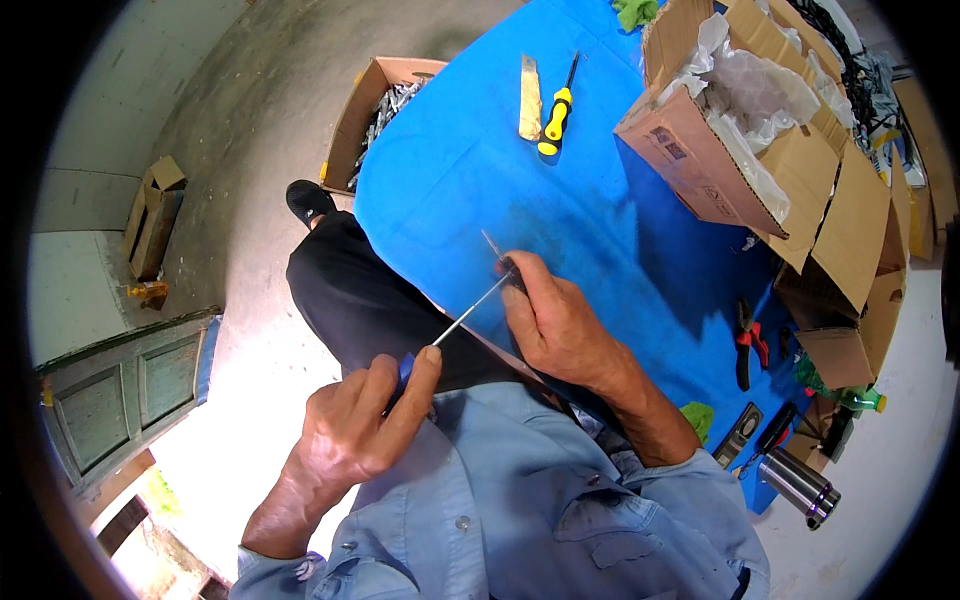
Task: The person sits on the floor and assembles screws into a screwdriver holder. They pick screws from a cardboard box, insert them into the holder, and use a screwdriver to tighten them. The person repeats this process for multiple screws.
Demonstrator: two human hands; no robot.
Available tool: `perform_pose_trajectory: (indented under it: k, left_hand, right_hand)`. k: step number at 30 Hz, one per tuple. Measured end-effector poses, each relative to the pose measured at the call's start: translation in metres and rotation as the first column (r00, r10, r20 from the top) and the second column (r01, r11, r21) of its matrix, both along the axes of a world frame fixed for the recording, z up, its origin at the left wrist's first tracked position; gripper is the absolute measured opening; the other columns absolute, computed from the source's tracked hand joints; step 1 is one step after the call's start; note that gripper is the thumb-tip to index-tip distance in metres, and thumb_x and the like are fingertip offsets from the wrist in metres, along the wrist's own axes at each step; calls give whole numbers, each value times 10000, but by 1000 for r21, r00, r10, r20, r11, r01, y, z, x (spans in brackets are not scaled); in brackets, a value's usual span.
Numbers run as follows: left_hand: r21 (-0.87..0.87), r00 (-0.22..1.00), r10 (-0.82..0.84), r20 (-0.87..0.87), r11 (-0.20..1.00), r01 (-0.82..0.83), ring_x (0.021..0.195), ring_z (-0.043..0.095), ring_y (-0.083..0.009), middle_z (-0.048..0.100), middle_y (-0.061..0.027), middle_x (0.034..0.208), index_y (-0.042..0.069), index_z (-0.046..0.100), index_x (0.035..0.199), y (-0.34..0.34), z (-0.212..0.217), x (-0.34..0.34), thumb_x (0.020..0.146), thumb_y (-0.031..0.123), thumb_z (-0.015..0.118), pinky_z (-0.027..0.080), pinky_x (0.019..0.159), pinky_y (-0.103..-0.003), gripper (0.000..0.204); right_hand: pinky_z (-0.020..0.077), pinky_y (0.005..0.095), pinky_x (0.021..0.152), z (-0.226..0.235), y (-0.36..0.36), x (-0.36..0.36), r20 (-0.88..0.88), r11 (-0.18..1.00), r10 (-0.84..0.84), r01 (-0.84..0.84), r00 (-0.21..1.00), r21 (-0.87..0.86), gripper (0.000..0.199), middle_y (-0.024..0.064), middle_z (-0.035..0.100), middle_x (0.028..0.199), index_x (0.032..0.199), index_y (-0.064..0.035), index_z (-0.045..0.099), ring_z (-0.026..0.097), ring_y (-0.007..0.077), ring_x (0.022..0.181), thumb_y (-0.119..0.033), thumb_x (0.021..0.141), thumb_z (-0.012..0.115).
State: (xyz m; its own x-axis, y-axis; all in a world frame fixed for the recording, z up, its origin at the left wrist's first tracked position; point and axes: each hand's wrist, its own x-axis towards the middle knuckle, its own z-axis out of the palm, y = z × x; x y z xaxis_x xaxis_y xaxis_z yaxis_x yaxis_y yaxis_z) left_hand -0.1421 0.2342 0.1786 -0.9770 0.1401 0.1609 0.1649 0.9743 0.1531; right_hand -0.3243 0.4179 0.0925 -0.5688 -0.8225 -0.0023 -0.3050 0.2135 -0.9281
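Observation:
My left hand (350,420) is closed round the blue handle of a screwdriver (466,317), with a finger and thumb up by the start of its metal shaft. The shaft slants up and right to my right hand (560,325). There the fingers pinch a small dark piece (513,272) against the shaft's tip. A thin reddish-brown prong (490,241) sticks out beyond the piece; the rest is hidden by my fingers. Both hands are above my lap, at the near edge of the blue cloth-covered table (590,220).
A yellow-black screwdriver (556,122) lies beside a tape-wrapped blade (530,100). An open carton (690,160) with plastic bags stands at far right. Red-black pliers (747,345) and a steel flask (797,487) are nearer. A box of metal parts (345,140) sits left of the table.

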Motion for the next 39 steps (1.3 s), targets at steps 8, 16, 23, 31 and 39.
perform_pose_trajectory:
  k: [8, 16, 23, 31, 39]
  left_hand:
    - [43, 996, 4, 88, 999, -7, 597, 548, -124, 527, -82, 791, -12, 673, 1310, -1, 0, 1, 795, -47, 727, 469, 435, -262, 518]
    - [584, 970, 164, 180, 776, -239, 547, 592, -173, 590, -110, 721, 19, 687, 1291, -2, -3, -6, 821, -95, 752, 496, 490, -302, 488]
    - [598, 639, -60, 767, -296, -745, 487, 497, -66, 679, -74, 746, -45, 664, 1274, -17, -6, -5, 1058, 201, 585, 360, 437, -196, 336]
    - [651, 645, 91, 759, -137, -746, 568, 559, -71, 637, -59, 780, -22, 615, 1194, -10, -4, -9, 937, 160, 708, 412, 472, -198, 328]
    - [740, 780, 355, 515, 275, -614, 769, 643, -136, 644, -80, 867, -16, 621, 1068, 2, -6, -3, 838, 71, 765, 537, 705, -274, 286]
  right_hand:
    - [493, 466, 624, -2, -1, 2, -81, 1000, -8, 6, 997, -17, 278, 237, 625, 817, 1273, 68, 487, 643, 399, 692, -26, 1014, 529]
    - [478, 545, 653, 2, -2, 2, 14, 1000, -11, 10, 1000, 27, 254, 295, 629, 879, 1219, 64, 475, 628, 499, 782, -78, 1022, 549]
    - [498, 562, 686, 3, -4, 5, -118, 1000, -9, 12, 993, 23, 273, 310, 639, 928, 1227, 69, 482, 636, 513, 824, -75, 1008, 557]
    - [522, 464, 644, -6, -2, 5, -133, 998, -60, 58, 989, -16, 300, 240, 657, 856, 1269, 50, 529, 666, 417, 722, -16, 978, 567]
    - [467, 507, 619, 2, -2, 2, 11, 998, -46, 46, 999, -42, 293, 236, 592, 776, 1234, 61, 480, 619, 428, 697, -42, 978, 579]
